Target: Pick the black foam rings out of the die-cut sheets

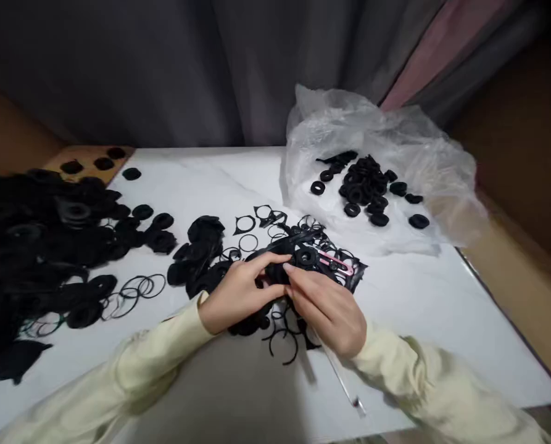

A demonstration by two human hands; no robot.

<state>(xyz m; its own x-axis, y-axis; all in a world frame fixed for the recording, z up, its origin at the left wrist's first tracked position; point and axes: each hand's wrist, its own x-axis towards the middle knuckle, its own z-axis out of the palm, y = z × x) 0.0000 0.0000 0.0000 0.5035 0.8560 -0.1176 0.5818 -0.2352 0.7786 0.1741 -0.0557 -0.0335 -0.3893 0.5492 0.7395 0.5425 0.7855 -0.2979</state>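
Note:
My left hand (240,293) comes in from the left, its thumb and fingers curved round a black rubber piece (277,273). My right hand (328,308) pinches the same piece from the other side, so the fingertips of both hands nearly meet. The piece's full shape is hidden by the fingers. Just beyond them lies a thick black ring (305,256), beside a pink-handled tool (340,264). A thin metal rod (342,376) with a dark tip sticks out below my right hand; whether the hand grips it cannot be told.
Thin black ring scraps (245,224) lie around my hands on the white table (201,176). A large heap of black rubber parts (48,234) covers the left side. At the back right, a clear plastic bag (423,148) bears several thick black rings (363,185). Dark curtains hang behind.

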